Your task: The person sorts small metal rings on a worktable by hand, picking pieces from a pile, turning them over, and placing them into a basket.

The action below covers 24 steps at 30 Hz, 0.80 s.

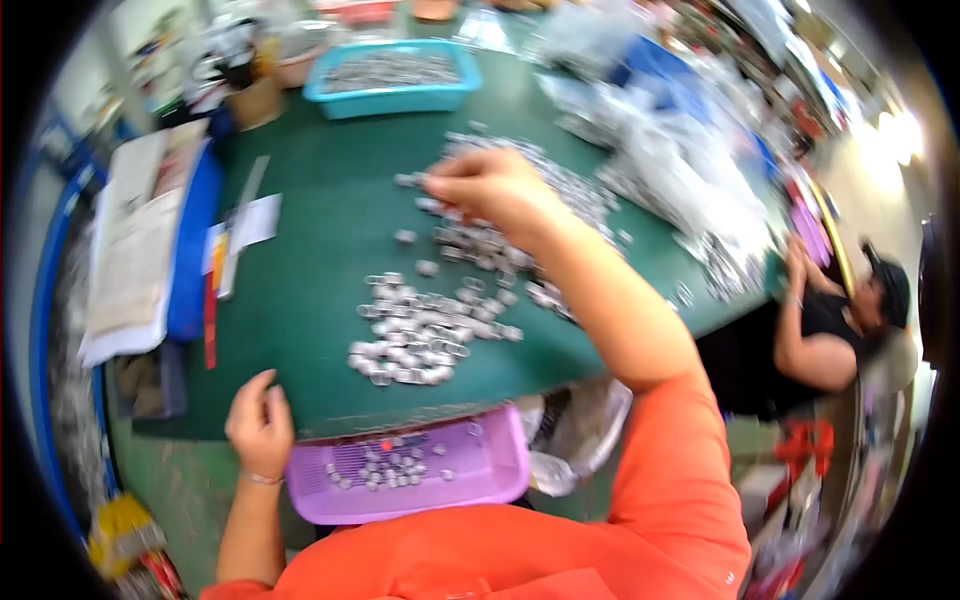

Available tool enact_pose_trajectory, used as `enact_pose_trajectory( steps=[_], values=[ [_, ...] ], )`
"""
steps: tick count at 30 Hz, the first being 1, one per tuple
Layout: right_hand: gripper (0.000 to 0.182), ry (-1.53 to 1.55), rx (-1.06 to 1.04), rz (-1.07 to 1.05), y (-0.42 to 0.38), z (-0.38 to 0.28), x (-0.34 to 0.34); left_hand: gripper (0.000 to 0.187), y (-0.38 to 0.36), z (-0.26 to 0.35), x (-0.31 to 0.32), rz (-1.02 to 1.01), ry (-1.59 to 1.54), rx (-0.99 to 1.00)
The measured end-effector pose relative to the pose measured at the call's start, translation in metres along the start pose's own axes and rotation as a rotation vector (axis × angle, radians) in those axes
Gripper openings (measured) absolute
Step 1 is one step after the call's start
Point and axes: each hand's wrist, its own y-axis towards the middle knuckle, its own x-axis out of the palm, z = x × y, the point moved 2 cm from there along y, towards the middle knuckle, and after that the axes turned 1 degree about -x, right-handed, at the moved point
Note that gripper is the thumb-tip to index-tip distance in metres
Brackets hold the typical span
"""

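Observation:
My right hand (490, 190) reaches over the far pile of small silvery ring-like metal parts (570, 190). Its thumb and fingers are pinched together; small parts show right at the fingertips, but whether one is gripped is blurred. Nearer to me lies a second heap of the same parts (410, 335), with a few loose ones between the heaps. My left hand (260, 425) is at the table's front edge, left of the purple basket (505, 460), fingers loosely bent and slightly apart, nothing visible in them. Several of the small parts lie inside that basket.
A turquoise tray (395, 103) full of small metal parts stands at the back of the green table (310, 210). Clear plastic bags (670, 150) lie at right. Papers (140, 235) and a blue bin (195, 245) are left. Another person (825, 340) sits at the right.

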Motion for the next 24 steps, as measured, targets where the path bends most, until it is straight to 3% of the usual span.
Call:
enact_pose_trajectory(
  steps=[3, 5, 9, 12, 18, 20, 23, 24],
  values=[
    [0.020, -0.022, 0.099, -0.018, 0.039, 0.002, 0.002, 0.017, 0.008, 0.010, -0.001, 0.039, -0.052, 0.039],
    [0.020, 0.020, 0.025, 0.037, 0.077, -0.004, -0.011, 0.017, 0.009, 0.010, -0.003, 0.014, -0.069, 0.029],
    [0.022, 0.591, -0.134, 0.421, 0.129, -0.035, -0.030, 0.017, 0.009, 0.011, -0.003, 0.042, -0.092, 0.039],
    [0.031, 0.424, -0.227, 0.452, 0.107, -0.042, -0.026, 0.016, 0.009, 0.009, -0.003, 0.058, -0.093, 0.062],
    [0.022, 0.016, -0.366, 0.221, 0.001, -0.011, -0.013, 0.015, 0.008, 0.008, -0.001, 0.056, -0.072, 0.083],
    [0.019, -0.248, -0.395, 0.172, -0.045, 0.012, -0.015, 0.016, 0.008, 0.007, -0.001, 0.052, -0.082, 0.052],
    [0.018, -0.546, -0.424, 0.222, -0.105, 0.050, -0.010, 0.025, 0.009, 0.008, -0.001, -0.054, -0.144, 0.000],
    [0.019, -0.616, -0.447, 0.248, -0.122, 0.059, -0.004, 0.042, 0.008, 0.009, -0.001, -0.177, -0.117, -0.107]
  ],
)
